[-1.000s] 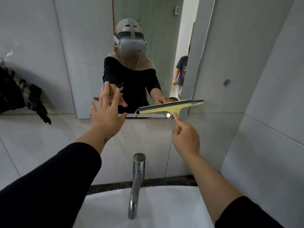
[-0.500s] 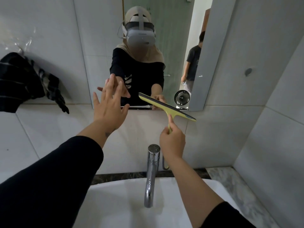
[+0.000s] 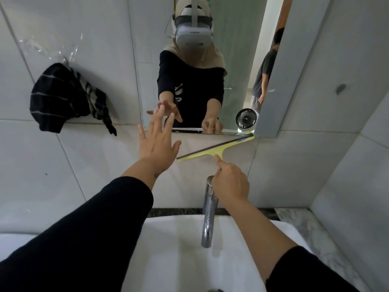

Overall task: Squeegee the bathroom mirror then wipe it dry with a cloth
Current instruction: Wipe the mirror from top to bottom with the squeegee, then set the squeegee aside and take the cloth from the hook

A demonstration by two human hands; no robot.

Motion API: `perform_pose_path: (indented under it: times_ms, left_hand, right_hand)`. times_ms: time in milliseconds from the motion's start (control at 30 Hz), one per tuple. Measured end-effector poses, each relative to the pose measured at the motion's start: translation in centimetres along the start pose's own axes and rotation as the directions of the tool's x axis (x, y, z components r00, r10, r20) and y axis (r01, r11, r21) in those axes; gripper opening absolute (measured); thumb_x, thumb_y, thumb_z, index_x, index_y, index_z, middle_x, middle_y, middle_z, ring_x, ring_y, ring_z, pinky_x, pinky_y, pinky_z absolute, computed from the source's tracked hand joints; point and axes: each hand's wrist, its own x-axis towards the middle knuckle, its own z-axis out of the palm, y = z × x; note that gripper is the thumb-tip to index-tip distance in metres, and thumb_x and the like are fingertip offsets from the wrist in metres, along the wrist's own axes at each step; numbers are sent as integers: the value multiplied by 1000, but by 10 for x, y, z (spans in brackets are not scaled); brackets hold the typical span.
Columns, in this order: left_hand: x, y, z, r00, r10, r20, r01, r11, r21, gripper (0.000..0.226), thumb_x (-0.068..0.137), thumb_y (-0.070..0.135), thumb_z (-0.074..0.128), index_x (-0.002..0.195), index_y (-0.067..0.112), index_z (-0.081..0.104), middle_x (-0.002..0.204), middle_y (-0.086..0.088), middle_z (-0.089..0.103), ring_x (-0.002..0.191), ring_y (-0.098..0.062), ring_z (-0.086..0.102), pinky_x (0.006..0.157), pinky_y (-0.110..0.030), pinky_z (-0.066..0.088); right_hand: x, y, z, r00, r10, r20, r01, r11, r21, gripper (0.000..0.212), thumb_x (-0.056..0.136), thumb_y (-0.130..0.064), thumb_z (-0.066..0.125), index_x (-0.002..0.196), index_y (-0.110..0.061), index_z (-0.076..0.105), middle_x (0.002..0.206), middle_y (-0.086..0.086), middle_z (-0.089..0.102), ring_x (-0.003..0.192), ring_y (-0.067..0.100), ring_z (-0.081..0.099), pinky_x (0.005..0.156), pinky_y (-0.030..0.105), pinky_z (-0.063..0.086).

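The wall mirror [image 3: 235,66] hangs above the sink and reflects a person in a headset. My right hand [image 3: 230,183] grips the handle of a yellow squeegee [image 3: 216,149], index finger stretched along it. Its blade lies tilted on the white tiles just under the mirror's lower edge, right end higher and touching that edge. My left hand [image 3: 157,144] is open with fingers spread, its fingertips at the mirror's lower left corner. A dark striped cloth [image 3: 61,98] hangs on a wall hook to the left of the mirror.
A chrome tap [image 3: 208,211] rises under my right hand, above the white sink [image 3: 168,256]. A marble counter [image 3: 311,232] runs to the right, meeting a tiled side wall. The mirror reflects a small fan and a second person in a doorway.
The squeegee has dropped off the mirror's lower part onto the tiles and tipped the other way, right end now up. The view has tilted down, showing more sink.
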Motion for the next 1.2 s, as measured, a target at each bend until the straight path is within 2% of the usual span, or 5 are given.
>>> perform_pose_path:
  times_ms: [233, 433, 800, 967, 1200]
  left_hand:
    - [-13, 53, -14, 964, 234, 126, -213, 964, -158, 66, 91, 37, 57, 147, 34, 22, 160, 0, -1, 147, -21, -8, 116, -56, 5]
    - [-13, 108, -27, 880, 458, 124, -404, 861, -310, 63, 87, 31, 63, 143, 36, 34, 157, 5, 22, 147, -15, 2, 117, -51, 6]
    - [14, 171, -50, 778, 602, -179, -627, 759, -174, 48, 88, 27, 63, 134, 27, 50, 103, -2, 70, 101, -25, 63, 107, -42, 32]
    - [18, 195, -40, 809, 553, -200, -582, 802, -132, 57, 85, 34, 64, 138, 29, 46, 77, -2, 64, 71, -28, 59, 72, -34, 43]
    - [13, 239, -16, 833, 517, -197, -545, 829, -126, 72, 75, 36, 74, 139, 28, 44, 72, 3, 62, 60, -25, 59, 63, -32, 44]
  right_hand:
    - [2, 20, -82, 971, 5, 240, 47, 977, -210, 47, 89, -19, 53, 133, -25, 37, 114, 6, 60, 98, 28, 60, 68, 30, 40]
    - [26, 27, -154, 924, -105, 368, 199, 953, -227, 49, 74, -29, 70, 97, -26, 27, 80, -4, 61, 77, 23, 59, 56, 32, 37]
    - [51, 27, -261, 963, -178, 204, 245, 892, -381, 71, 70, -65, 69, 124, -33, 35, 87, -11, 60, 90, 18, 59, 90, 42, 35]
    - [71, 57, -271, 967, 92, -236, -88, 996, 29, 48, 87, -48, 59, 126, -21, 51, 124, 12, 56, 108, 33, 58, 90, 36, 44]
    - [92, 71, -258, 813, 541, -215, -297, 703, 646, 51, 76, -16, 76, 112, -9, 41, 111, 16, 61, 94, 37, 67, 79, 51, 58]
